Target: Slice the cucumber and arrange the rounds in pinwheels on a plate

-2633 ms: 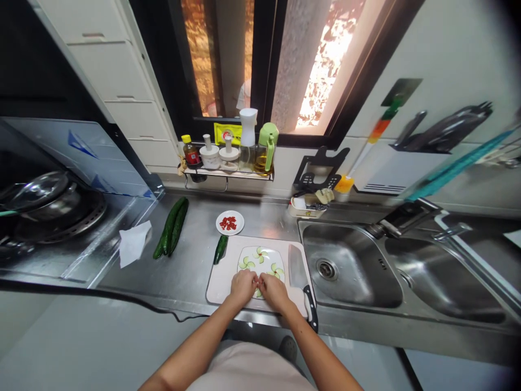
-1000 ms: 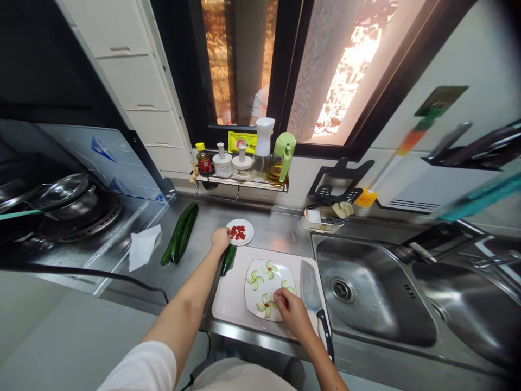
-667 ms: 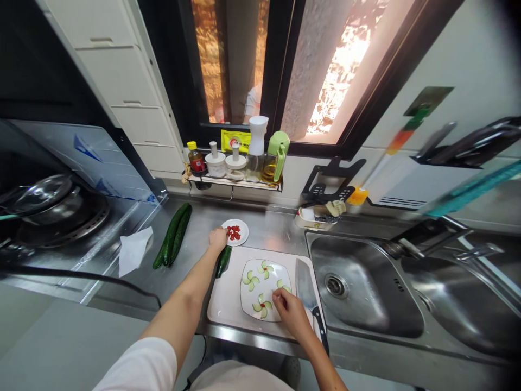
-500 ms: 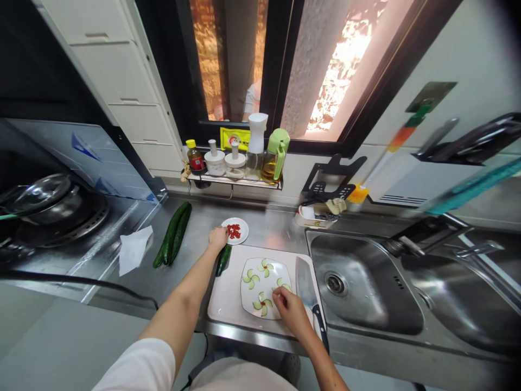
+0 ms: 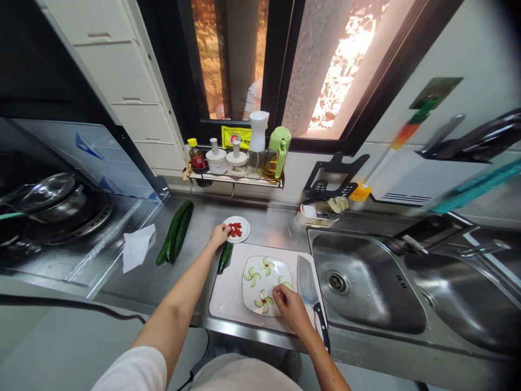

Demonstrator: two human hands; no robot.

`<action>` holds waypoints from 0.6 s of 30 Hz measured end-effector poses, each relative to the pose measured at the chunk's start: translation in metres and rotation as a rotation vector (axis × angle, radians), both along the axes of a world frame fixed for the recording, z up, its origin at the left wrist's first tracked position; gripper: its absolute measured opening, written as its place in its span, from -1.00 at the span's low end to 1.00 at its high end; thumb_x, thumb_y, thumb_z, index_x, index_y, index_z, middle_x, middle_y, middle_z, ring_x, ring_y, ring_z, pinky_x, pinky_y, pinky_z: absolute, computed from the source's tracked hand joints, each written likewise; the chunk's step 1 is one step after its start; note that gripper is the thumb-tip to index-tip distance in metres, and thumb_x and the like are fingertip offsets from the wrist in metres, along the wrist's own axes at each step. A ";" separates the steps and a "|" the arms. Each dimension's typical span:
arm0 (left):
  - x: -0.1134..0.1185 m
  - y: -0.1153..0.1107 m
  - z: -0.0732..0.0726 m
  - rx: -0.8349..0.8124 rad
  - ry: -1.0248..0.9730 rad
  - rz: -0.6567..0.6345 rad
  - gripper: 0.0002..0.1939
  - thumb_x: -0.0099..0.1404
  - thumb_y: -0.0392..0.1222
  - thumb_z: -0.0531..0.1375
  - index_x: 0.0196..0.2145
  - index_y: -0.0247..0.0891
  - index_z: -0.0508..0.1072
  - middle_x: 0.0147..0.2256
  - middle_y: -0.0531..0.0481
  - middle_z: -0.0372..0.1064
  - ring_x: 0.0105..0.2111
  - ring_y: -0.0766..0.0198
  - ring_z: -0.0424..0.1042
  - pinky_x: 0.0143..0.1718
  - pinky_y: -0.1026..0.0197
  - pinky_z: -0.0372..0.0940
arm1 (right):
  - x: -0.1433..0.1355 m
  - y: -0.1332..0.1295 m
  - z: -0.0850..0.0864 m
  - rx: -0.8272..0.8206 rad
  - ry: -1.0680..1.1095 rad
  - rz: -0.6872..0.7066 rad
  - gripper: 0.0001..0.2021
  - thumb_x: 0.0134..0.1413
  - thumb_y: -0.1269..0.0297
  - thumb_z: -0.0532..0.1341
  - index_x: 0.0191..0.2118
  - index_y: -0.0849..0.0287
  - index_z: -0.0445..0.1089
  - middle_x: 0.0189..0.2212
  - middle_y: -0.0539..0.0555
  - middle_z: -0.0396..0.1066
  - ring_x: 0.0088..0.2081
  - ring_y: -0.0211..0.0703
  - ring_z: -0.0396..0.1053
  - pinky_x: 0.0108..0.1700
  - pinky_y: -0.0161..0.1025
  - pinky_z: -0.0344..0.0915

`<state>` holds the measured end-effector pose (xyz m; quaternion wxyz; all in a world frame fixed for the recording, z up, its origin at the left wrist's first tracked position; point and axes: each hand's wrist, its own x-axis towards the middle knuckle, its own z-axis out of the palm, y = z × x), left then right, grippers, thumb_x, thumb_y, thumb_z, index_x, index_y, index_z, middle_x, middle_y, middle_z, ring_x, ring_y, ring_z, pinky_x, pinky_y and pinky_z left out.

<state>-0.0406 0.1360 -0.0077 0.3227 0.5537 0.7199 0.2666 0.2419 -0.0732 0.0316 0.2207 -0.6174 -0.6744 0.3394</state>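
Observation:
My left hand (image 5: 220,234) grips the left rim of a small white plate (image 5: 246,229) that holds chopped red pieces (image 5: 235,230). Closed in a pinch, my right hand (image 5: 288,304) hovers over the right side of a squarish white plate (image 5: 249,304); whatever its fingertips hold is too small to make out. Thin green cucumber slices (image 5: 253,277) lie on that plate in several pinwheel shapes, two with red at the centre. The squarish plate rests on a white cutting board (image 5: 223,310). A kitchen knife (image 5: 305,277) lies along the board's right side.
A cucumber piece (image 5: 224,258) lies at the board's upper left corner. Whole cucumbers (image 5: 175,233) and a white paper (image 5: 138,248) sit farther left. A steel sink (image 5: 370,282) is on the right. A seasoning rack (image 5: 236,178) hangs behind, and a stove with a pot (image 5: 61,203) stands far left.
Both hands stay in nearly the same places, the left at the small plate and the right over the squarish plate. The whole view has shifted slightly.

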 end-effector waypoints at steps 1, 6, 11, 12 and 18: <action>0.001 -0.001 0.001 0.012 -0.050 0.007 -0.78 0.23 -0.09 0.11 -0.44 -0.28 0.43 -0.46 -0.02 0.46 -0.39 0.26 0.39 -0.28 0.26 0.23 | 0.000 0.000 0.000 -0.004 -0.002 0.001 -0.75 0.10 0.13 0.02 -0.41 0.13 0.35 -0.59 -0.01 0.31 -0.49 -0.20 0.26 -0.42 -0.32 0.09; 0.009 -0.006 0.010 0.068 -0.301 0.011 -0.70 0.17 0.00 0.17 -0.47 -0.33 0.42 -0.51 -0.03 0.44 -0.47 0.31 0.38 -0.36 0.29 0.26 | -0.002 0.003 0.000 -0.004 0.004 0.005 -0.75 0.10 0.14 0.02 -0.40 0.13 0.36 -0.59 0.00 0.31 -0.50 -0.21 0.25 -0.42 -0.32 0.09; 0.024 -0.017 0.025 0.106 -0.481 -0.017 -0.63 0.10 0.09 0.21 -0.45 -0.35 0.44 -0.51 -0.06 0.44 -0.50 0.32 0.38 -0.39 0.29 0.26 | -0.006 0.009 0.006 0.015 0.004 0.012 -0.75 0.09 0.15 0.03 -0.39 0.14 0.39 -0.60 -0.01 0.32 -0.50 -0.21 0.26 -0.44 -0.33 0.08; 0.027 -0.020 0.028 0.119 -0.529 -0.025 -0.62 0.09 0.09 0.22 -0.45 -0.35 0.44 -0.52 -0.05 0.44 -0.50 0.33 0.37 -0.40 0.29 0.26 | -0.007 0.011 0.008 0.019 0.006 0.014 -0.75 0.09 0.15 0.03 -0.38 0.14 0.39 -0.60 -0.01 0.32 -0.49 -0.21 0.26 -0.44 -0.34 0.08; 0.047 -0.044 0.057 0.201 -0.634 -0.055 -0.65 0.10 0.08 0.20 -0.45 -0.33 0.44 -0.47 -0.02 0.43 -0.44 0.34 0.36 -0.31 0.30 0.24 | -0.014 0.031 0.023 0.066 0.034 0.007 -0.75 0.09 0.13 0.05 -0.37 0.14 0.38 -0.60 -0.03 0.29 -0.51 -0.23 0.23 -0.43 -0.35 0.07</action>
